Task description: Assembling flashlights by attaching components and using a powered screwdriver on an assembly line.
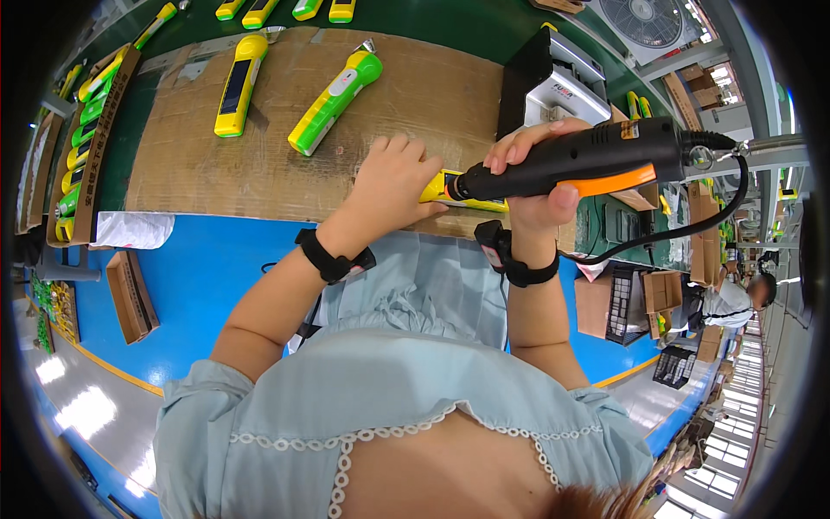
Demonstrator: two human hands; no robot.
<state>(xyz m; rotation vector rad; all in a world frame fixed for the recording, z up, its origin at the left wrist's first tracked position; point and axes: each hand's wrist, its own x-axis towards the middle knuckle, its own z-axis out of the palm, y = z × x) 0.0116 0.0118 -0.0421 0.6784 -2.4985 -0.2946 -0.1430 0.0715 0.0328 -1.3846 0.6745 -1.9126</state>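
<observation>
My right hand [536, 186] is wrapped around a black electric screwdriver [579, 160] with an orange lever and a black cord. The screwdriver lies nearly level, its tip pointing left at a yellow flashlight [484, 204] on the cardboard sheet. My left hand [393, 182] grips the head end of that flashlight between thumb and fingers. Part of the flashlight is hidden behind the screwdriver and both hands. Farther off on the cardboard lie a yellow flashlight with a dark panel [239, 86] and a green and yellow flashlight [335, 97].
Cardboard [181, 164] covers part of the green bench. A black and silver machine [566, 91] stands at the back right. On the left is a carton [104, 143] full of flashlights. An open box [131, 297] sits below; a person [731, 303] is far right.
</observation>
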